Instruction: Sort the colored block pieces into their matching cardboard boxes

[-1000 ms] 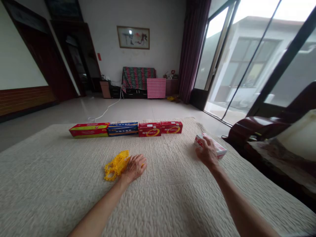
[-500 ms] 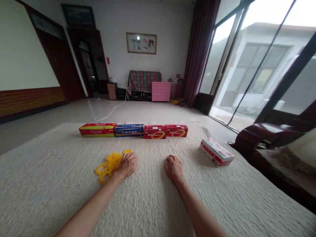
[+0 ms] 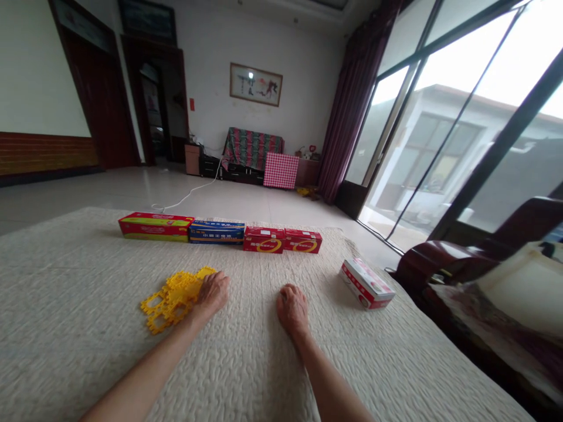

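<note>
On the pale quilted cloth (image 3: 246, 363), my left hand (image 3: 213, 291) rests palm down at the right edge of yellow lattice-like plastic pieces (image 3: 176, 293), partly covering them. Its fingers look loosely stretched and its fingertips are partly hidden; nothing is seen gripped. Further right, my right hand (image 3: 294, 308) lies on the cloth with fingers curled in, apart from any object. Beyond the hands stands a row of boxes: a long red and yellow-green box (image 3: 156, 227), a blue box (image 3: 216, 232), a red box (image 3: 263, 240) and another red box (image 3: 302, 241).
A white and red box (image 3: 366, 284) lies at an angle to the right of my right hand. Past the cloth's right edge is a dark wooden armchair (image 3: 416, 258). A white cable (image 3: 189, 193) runs over the floor behind, toward a low cabinet with a checked cloth (image 3: 280, 171).
The view has tilted and turned slightly, so both hands and the boxes appear shifted left. The hands keep their places on the cloth, and the boxes and yellow pieces stay put.
</note>
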The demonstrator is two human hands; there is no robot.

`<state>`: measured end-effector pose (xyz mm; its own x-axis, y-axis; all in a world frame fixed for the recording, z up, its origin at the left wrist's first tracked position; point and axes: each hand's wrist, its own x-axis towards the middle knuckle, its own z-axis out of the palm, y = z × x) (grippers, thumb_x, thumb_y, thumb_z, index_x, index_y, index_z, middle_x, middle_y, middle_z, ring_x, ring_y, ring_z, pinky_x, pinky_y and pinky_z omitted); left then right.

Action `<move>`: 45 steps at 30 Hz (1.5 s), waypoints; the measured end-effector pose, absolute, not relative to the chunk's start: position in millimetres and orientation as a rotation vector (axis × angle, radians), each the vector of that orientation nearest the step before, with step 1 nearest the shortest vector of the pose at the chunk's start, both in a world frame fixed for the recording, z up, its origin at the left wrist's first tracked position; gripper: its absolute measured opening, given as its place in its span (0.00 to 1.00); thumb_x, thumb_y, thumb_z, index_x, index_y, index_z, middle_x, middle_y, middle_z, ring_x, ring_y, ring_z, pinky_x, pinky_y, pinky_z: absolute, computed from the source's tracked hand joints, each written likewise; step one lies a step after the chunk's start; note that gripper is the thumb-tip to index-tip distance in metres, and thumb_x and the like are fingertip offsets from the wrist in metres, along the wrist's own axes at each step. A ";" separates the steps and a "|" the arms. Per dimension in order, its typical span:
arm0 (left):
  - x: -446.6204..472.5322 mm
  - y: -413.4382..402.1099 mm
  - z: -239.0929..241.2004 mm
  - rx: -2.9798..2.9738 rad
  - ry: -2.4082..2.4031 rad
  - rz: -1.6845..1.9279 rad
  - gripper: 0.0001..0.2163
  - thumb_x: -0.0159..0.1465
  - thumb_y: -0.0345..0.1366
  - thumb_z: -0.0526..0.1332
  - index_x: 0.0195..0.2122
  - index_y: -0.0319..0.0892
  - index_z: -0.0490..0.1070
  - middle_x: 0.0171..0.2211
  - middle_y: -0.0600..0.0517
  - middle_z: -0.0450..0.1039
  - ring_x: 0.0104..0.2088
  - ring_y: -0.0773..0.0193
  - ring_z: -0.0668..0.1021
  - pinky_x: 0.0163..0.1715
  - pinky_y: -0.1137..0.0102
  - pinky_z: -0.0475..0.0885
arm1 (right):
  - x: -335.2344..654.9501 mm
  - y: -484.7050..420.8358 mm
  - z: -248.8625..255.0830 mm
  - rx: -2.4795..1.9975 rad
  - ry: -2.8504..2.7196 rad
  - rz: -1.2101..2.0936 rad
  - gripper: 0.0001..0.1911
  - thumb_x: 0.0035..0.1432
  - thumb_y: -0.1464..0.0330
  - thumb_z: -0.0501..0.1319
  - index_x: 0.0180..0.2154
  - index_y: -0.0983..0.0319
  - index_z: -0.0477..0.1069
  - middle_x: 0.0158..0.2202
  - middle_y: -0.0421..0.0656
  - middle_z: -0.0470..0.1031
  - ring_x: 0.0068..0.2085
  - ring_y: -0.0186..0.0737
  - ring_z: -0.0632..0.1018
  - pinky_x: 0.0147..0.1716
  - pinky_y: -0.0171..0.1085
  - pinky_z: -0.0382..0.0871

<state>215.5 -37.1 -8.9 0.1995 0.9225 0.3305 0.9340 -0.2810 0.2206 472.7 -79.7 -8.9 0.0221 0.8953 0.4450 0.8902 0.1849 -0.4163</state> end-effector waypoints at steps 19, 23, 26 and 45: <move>268.5 27.4 -40.3 -2.346 -1.750 -0.875 0.12 0.62 0.28 0.51 0.33 0.40 0.75 0.37 0.45 0.75 0.41 0.57 0.74 0.46 0.64 0.66 | 475.4 -73.2 -18.3 -1.632 -1.804 0.055 0.09 0.53 0.73 0.54 0.34 0.58 0.70 0.42 0.46 0.75 0.45 0.48 0.74 0.48 0.44 0.62; 266.5 33.4 -44.3 -2.334 -1.743 -0.912 0.12 0.62 0.28 0.51 0.33 0.41 0.75 0.37 0.46 0.75 0.41 0.57 0.74 0.46 0.64 0.66 | 483.3 -65.9 -17.4 -1.633 -1.888 0.040 0.09 0.53 0.74 0.55 0.33 0.58 0.72 0.39 0.45 0.76 0.43 0.47 0.75 0.45 0.43 0.63; 265.6 34.6 -45.0 -2.320 -1.735 -0.941 0.12 0.61 0.27 0.51 0.33 0.42 0.75 0.37 0.47 0.76 0.41 0.57 0.74 0.45 0.65 0.66 | 503.0 -41.0 -7.4 -1.603 -1.903 0.007 0.11 0.55 0.73 0.55 0.38 0.59 0.73 0.40 0.46 0.77 0.42 0.45 0.76 0.44 0.41 0.64; 266.0 32.3 -47.3 -2.296 -1.731 -0.964 0.13 0.61 0.28 0.51 0.36 0.43 0.76 0.39 0.47 0.75 0.39 0.56 0.73 0.43 0.64 0.68 | 575.8 140.9 31.6 -1.791 -1.808 -0.458 0.15 0.57 0.70 0.55 0.45 0.58 0.73 0.47 0.48 0.72 0.47 0.49 0.68 0.49 0.45 0.56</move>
<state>266.0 32.3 -47.3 0.1487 0.8272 0.5419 0.8964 -0.3441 0.2794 575.8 140.9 31.6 0.0379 0.8023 0.5957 0.9892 0.0545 -0.1363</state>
